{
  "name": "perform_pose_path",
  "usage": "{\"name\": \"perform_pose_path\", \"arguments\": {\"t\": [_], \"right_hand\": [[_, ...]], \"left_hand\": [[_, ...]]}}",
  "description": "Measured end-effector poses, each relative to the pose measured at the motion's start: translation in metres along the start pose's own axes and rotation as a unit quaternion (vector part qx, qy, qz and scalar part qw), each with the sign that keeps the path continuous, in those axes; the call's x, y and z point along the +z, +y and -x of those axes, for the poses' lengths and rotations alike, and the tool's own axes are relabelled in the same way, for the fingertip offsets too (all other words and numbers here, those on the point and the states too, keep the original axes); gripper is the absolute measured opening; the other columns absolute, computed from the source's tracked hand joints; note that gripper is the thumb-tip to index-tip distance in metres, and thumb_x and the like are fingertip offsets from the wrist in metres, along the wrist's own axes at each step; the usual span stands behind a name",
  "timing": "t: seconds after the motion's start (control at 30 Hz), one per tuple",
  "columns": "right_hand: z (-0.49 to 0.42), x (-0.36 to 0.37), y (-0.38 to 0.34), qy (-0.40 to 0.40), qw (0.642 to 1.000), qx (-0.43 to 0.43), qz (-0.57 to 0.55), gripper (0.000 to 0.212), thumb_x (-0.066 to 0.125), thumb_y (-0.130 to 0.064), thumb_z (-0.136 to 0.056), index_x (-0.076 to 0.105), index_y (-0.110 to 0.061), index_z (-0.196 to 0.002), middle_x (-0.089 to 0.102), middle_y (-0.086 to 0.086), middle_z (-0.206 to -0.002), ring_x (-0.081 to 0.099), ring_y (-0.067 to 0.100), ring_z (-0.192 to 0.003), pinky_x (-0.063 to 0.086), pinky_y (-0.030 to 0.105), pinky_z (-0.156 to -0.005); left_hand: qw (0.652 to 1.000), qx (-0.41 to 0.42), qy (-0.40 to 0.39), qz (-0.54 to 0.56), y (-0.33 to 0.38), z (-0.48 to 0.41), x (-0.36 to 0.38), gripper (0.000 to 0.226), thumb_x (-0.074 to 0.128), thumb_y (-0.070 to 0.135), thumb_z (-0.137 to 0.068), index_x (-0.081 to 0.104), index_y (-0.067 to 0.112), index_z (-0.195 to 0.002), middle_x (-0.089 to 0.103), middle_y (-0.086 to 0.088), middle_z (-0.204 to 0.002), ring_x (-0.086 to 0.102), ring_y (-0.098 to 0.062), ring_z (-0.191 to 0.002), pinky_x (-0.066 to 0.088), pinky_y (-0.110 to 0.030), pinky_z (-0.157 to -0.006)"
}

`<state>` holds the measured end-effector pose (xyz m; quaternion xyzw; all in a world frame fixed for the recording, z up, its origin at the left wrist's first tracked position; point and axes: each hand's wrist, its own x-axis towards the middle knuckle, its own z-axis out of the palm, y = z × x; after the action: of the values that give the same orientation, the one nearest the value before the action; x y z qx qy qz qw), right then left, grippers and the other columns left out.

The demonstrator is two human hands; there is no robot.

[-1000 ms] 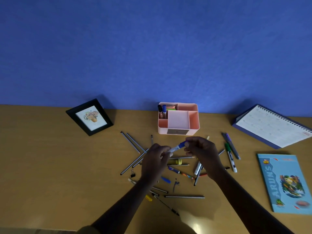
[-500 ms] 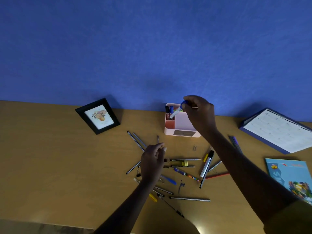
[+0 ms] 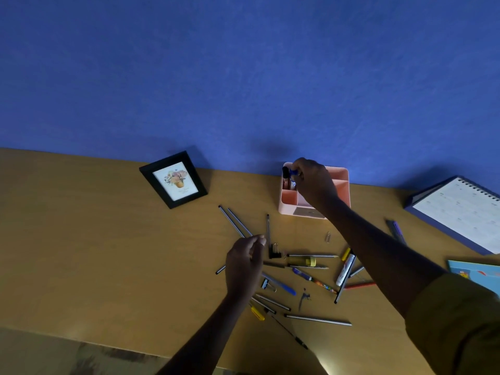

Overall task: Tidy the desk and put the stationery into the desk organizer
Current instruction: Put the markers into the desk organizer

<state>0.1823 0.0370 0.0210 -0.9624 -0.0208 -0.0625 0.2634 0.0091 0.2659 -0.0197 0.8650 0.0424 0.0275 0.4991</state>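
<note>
The desk organizer (image 3: 287, 206) is a pale pink plastic box with several open compartments, standing at the back of the wooden surface (image 3: 108, 253) close to the blue wall. The right hand (image 3: 313, 182) reaches over it, and its grip pinches the blue marker (image 3: 294, 173) by the blue-capped top, upright in the back left compartment beside a black-capped marker (image 3: 285, 171). The left hand (image 3: 243, 263) hovers low over the scattered stationery, its grip loosely curled with nothing seen in it. Under and around it lie thin grey pens (image 3: 318, 320), a white marker (image 3: 345, 270), a blue pen (image 3: 282, 287), a small yellow piece (image 3: 257, 313) and a black binder clip (image 3: 273, 253), all loose on the surface in front of the organizer. A black picture frame (image 3: 174, 180) lies to the left, a desk calendar (image 3: 457, 209) and a light blue booklet (image 3: 476, 277) to the right
</note>
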Motion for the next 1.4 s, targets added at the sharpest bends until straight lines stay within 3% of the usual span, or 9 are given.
{"name": "perform_pose_path", "arguments": {"t": [0.4, 0.53, 0.67, 0.77, 0.93, 1.03, 1.1, 1.23, 1.4], "right_hand": [[0.038, -0.018, 0.023, 0.032, 0.998, 0.040, -0.029, 0.028, 0.082, -0.011, -0.093, 0.073, -0.011, -0.119, 0.077, 0.007, -0.121, 0.077, 0.023, -0.102, 0.067, 0.043, -0.084], [0.101, -0.041, 0.040, 0.057, 0.995, 0.049, -0.070, 0.011, 0.076, -0.014, -0.099, 0.073, -0.012, -0.110, 0.078, 0.004, -0.111, 0.076, 0.014, -0.099, 0.067, 0.031, -0.080], [0.168, -0.036, 0.065, 0.047, 0.981, 0.153, -0.113, 0.010, 0.077, -0.008, -0.095, 0.077, -0.017, -0.101, 0.076, -0.008, -0.090, 0.072, 0.000, -0.078, 0.057, 0.015, -0.071], [0.211, -0.025, 0.078, 0.043, 0.966, 0.226, -0.118, 0.015, 0.077, 0.000, -0.092, 0.079, -0.015, -0.094, 0.075, -0.008, -0.081, 0.070, -0.003, -0.074, 0.048, 0.005, -0.062], [0.269, -0.005, 0.085, 0.032, 0.951, 0.290, -0.104, 0.024, 0.074, 0.000, -0.092, 0.078, -0.023, -0.087, 0.073, -0.012, -0.076, 0.066, -0.002, -0.065, 0.045, 0.011, -0.058], [0.292, -0.002, 0.086, 0.039, 0.944, 0.309, -0.112, 0.030, 0.069, 0.005, -0.093, 0.079, -0.023, -0.085, 0.074, -0.015, -0.076, 0.069, 0.002, -0.067, 0.056, 0.026, -0.059], [0.304, -0.004, 0.086, 0.042, 0.946, 0.306, -0.101, 0.033, 0.068, 0.005, -0.093, 0.080, -0.025, -0.089, 0.075, -0.019, -0.084, 0.069, 0.000, -0.072, 0.055, 0.023, -0.061], [0.321, -0.012, 0.092, 0.041, 0.947, 0.309, -0.078, 0.032, 0.066, 0.004, -0.093, 0.073, -0.025, -0.082, 0.066, -0.014, -0.072, 0.061, 0.006, -0.062, 0.051, 0.031, -0.054], [0.340, -0.020, 0.100, 0.031, 0.950, 0.303, -0.067, 0.020, 0.070, 0.000, -0.095, 0.076, -0.019, -0.094, 0.071, -0.006, -0.083, 0.067, 0.011, -0.070, 0.060, 0.041, -0.060]], "left_hand": [[0.999, -0.028, -0.019, -0.016, -0.002, 0.000, 0.008, 0.022, 0.065, 0.036, -0.106, 0.080, 0.022, -0.116, 0.077, 0.013, -0.103, 0.071, 0.003, -0.094, 0.062, -0.027, -0.078], [0.997, -0.042, -0.062, -0.035, 0.000, 0.004, 0.023, 0.019, 0.065, 0.033, -0.105, 0.082, 0.025, -0.102, 0.076, 0.014, -0.088, 0.070, 0.002, -0.082, 0.059, -0.027, -0.070], [0.984, -0.046, -0.161, -0.056, 0.016, 0.014, 0.046, 0.018, 0.066, 0.029, -0.102, 0.082, 0.022, -0.106, 0.080, 0.012, -0.093, 0.069, 0.010, -0.081, 0.052, -0.010, -0.067], [0.969, -0.049, -0.236, -0.063, 0.035, 0.024, 0.069, 0.021, 0.067, 0.029, -0.098, 0.083, 0.018, -0.103, 0.081, 0.005, -0.095, 0.071, 0.002, -0.081, 0.060, -0.024, -0.073], [0.935, -0.051, -0.319, -0.149, 0.057, 0.041, 0.116, 0.022, 0.068, 0.034, -0.086, 0.076, 0.014, -0.083, 0.077, -0.002, -0.085, 0.072, -0.019, -0.083, 0.053, -0.032, -0.069], [0.934, -0.044, -0.307, -0.178, 0.071, 0.050, 0.142, 0.030, 0.063, 0.031, -0.091, 0.050, 0.020, -0.066, 0.055, 0.001, -0.067, 0.067, -0.025, -0.078, 0.035, -0.034, -0.059], [0.932, -0.039, -0.300, -0.201, 0.083, 0.051, 0.155, 0.026, 0.061, 0.027, -0.098, 0.060, 0.020, -0.074, 0.058, -0.007, -0.071, 0.068, -0.025, -0.077, 0.029, -0.035, -0.055], [0.919, -0.017, -0.299, -0.257, 0.086, 0.053, 0.184, 0.019, 0.070, 0.027, -0.098, 0.073, 0.011, -0.107, 0.076, -0.010, -0.099, 0.074, -0.024, -0.094, 0.054, -0.033, -0.068], [0.919, -0.040, -0.281, -0.274, 0.083, 0.055, 0.200, 0.024, 0.076, 0.034, -0.096, 0.076, 0.016, -0.111, 0.078, -0.002, -0.105, 0.074, -0.021, -0.102, 0.056, -0.030, -0.074]]}}
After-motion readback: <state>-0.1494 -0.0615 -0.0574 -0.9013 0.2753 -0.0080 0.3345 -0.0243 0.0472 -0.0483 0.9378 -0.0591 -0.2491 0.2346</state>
